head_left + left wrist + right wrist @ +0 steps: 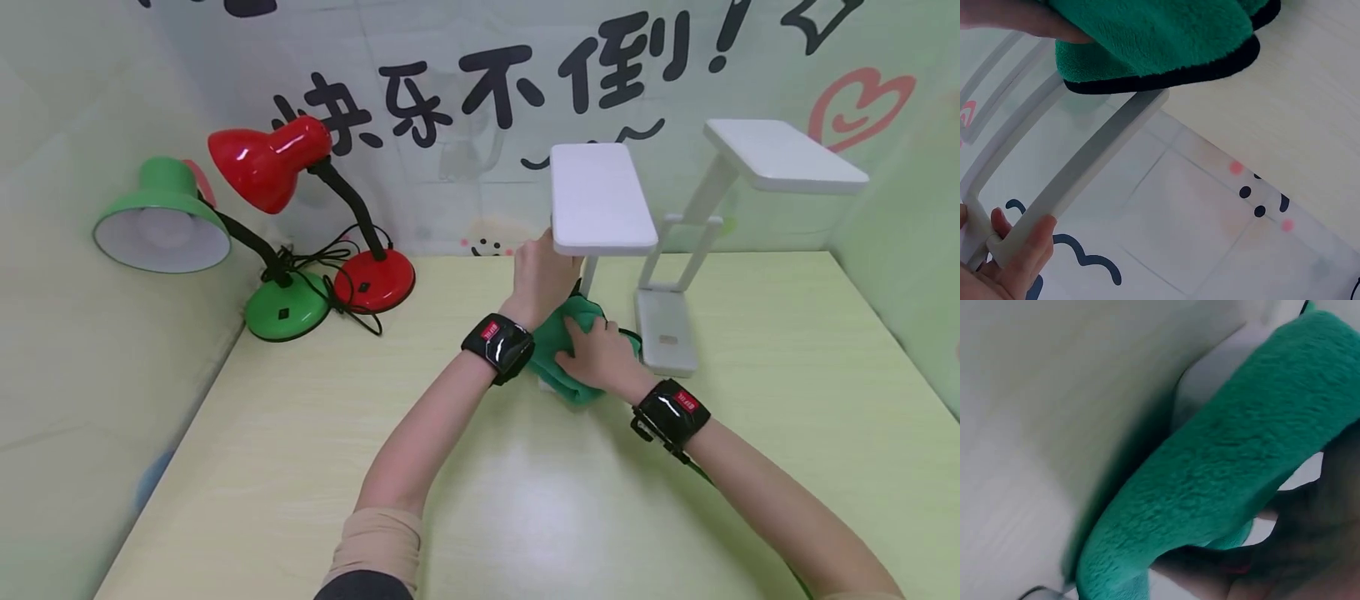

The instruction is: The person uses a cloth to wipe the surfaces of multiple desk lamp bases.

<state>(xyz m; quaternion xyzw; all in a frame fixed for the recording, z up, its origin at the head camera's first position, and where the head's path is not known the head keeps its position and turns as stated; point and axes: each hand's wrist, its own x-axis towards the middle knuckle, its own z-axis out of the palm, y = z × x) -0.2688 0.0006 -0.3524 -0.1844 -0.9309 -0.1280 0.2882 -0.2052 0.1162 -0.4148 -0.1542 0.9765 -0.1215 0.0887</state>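
Note:
A white desk lamp [603,200] with a flat rectangular head stands right of the table's middle. My left hand [546,275] grips its arm just below the head; the left wrist view shows fingers [1030,253] around the pale lamp arm [1091,162]. Over the lamp's base lies a green plush cloth [553,340] with black edging, and my right hand [602,357] holds it there, fingers spread across it. In the right wrist view the folded cloth [1210,469] hides most of the base [1210,381]; only a rounded corner shows.
Immediately right stands a second white lamp [783,156] with a folding arm and grey base. At the back left are a red lamp [375,279] and a green lamp [285,310], black cords [330,279] tangled between them. A printed wall sheet [420,200] backs the table.

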